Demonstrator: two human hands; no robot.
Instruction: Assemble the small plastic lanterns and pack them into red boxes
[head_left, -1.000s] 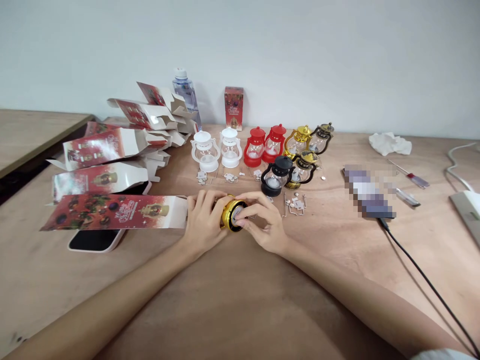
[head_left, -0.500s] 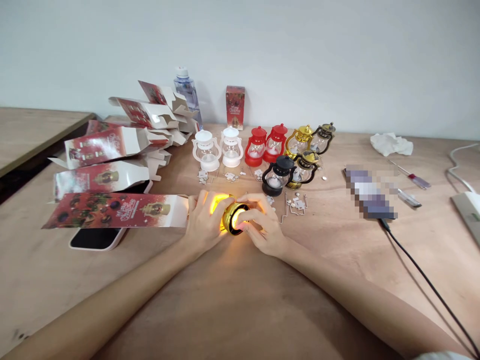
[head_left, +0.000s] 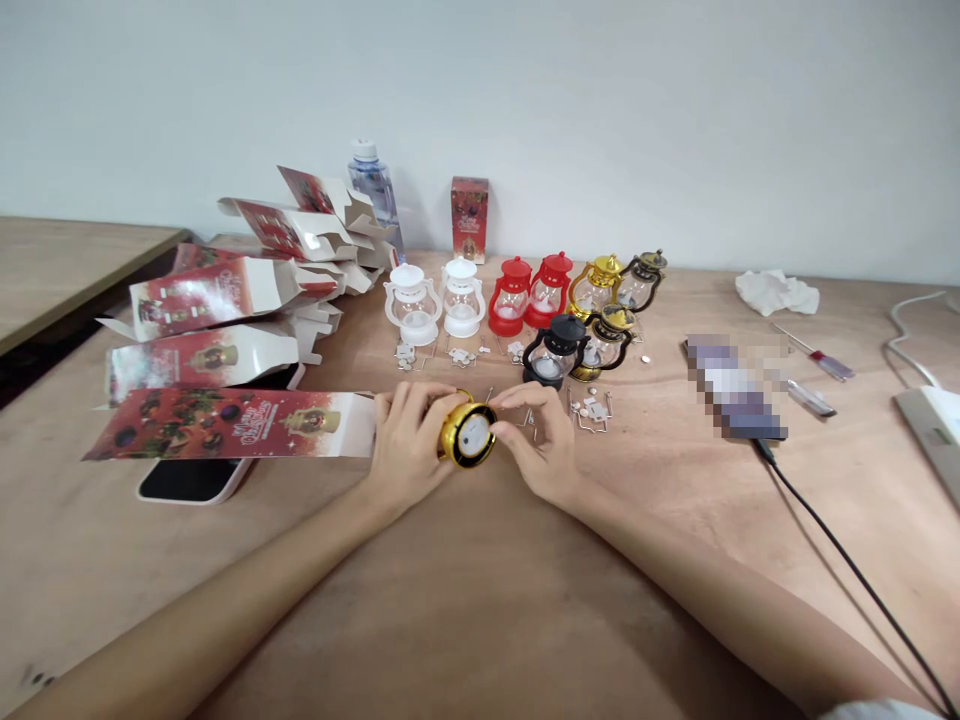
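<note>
— What is worn on the arms?
— Nothing. The left forearm [head_left: 225,600] and right forearm [head_left: 712,590] are bare, as are the left hand [head_left: 405,450] and right hand [head_left: 544,455].
— Any cloth?
— A pale grey sleeve edge [head_left: 885,708] above the right elbow.

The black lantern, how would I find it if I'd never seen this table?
Look at the wooden table, where little lanterns stand in a row near the wall. The black lantern stands in front of that row, nearer the person than the red lanterns, beside a gold-and-black one. It alone has a black cap and a black base.
</note>
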